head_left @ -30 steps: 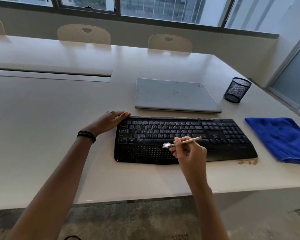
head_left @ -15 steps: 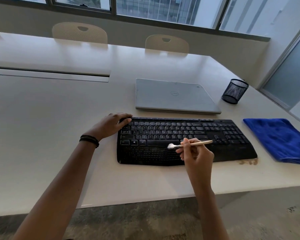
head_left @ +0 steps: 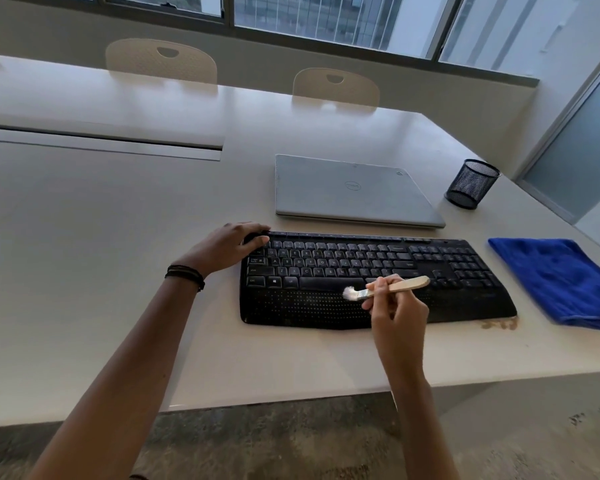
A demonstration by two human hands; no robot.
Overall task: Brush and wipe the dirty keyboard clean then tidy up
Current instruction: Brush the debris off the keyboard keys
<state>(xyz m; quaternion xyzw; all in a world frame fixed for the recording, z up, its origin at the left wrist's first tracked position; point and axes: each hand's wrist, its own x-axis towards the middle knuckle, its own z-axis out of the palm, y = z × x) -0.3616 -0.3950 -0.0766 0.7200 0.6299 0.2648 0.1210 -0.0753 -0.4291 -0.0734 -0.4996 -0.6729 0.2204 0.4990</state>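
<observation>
Head view.

- Black keyboard (head_left: 309,268) flat on the white table (head_left: 118,237), close to the near edge, right of centre.
- Right hand (head_left: 395,313) over the keyboard's near middle, above the palm rest. Fingers and thumb pinched round a wooden-handled brush (head_left: 407,284).
- Handle pointing right and slightly far. White bristles pointing left, down at the seam between space bar and palm rest. Touching the surface or just off it: impossible to tell.
- Left hand (head_left: 227,247) at the keyboard's far left corner. Fingers curled over the far edge, thumb on the top-left keys, gripping that corner.
- Dark bands (head_left: 185,276) round the left wrist.
- Both hands on the one keyboard, well apart: left at the far left corner, right near the middle.
- Small patch of brownish crumbs (head_left: 499,323) on the table, right against the keyboard's near right corner.
- Folded blue cloth (head_left: 558,278) just right of the keyboard, not touching it, reaching the right edge of view.
- Closed grey laptop (head_left: 350,188) just beyond the keyboard's far edge, a narrow strip of table between.
- Black mesh cup (head_left: 471,183) upright, right of the laptop.
- Two pale chairs (head_left: 160,60) at the table's far side, below a row of windows.
</observation>
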